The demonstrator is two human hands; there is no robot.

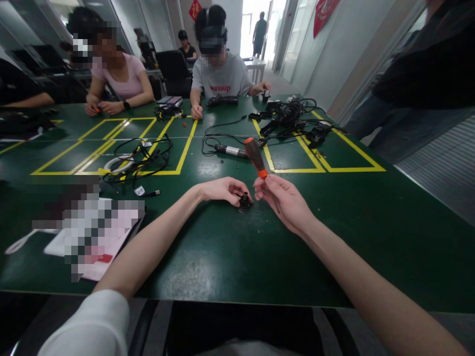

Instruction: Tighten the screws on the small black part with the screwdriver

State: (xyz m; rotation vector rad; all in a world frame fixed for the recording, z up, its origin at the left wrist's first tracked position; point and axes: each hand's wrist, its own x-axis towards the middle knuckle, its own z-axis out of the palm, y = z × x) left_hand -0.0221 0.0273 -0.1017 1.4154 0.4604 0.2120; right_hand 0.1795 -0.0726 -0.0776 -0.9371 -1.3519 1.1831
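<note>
My left hand [228, 190] rests low over the green table [208, 247], its fingers curled around a small black round part [244, 201] with a short stud on top. Just to the right, my right hand [280, 198] is raised a little and grips a screwdriver [255, 155] with a black and orange handle. The handle points up and away from me. The screwdriver's shaft is hidden by my fingers. A gap separates the two hands. Behind them lies a black and silver cylindrical tool [232, 151] with a cable.
Coiled black cables [148, 153] lie to the left, a larger cable heap [289, 116] at the back right. Papers [107, 242] sit by my left forearm. Yellow tape [297, 171] marks the table. Across it sit a person in a grey shirt [222, 74] and one in pink [126, 74].
</note>
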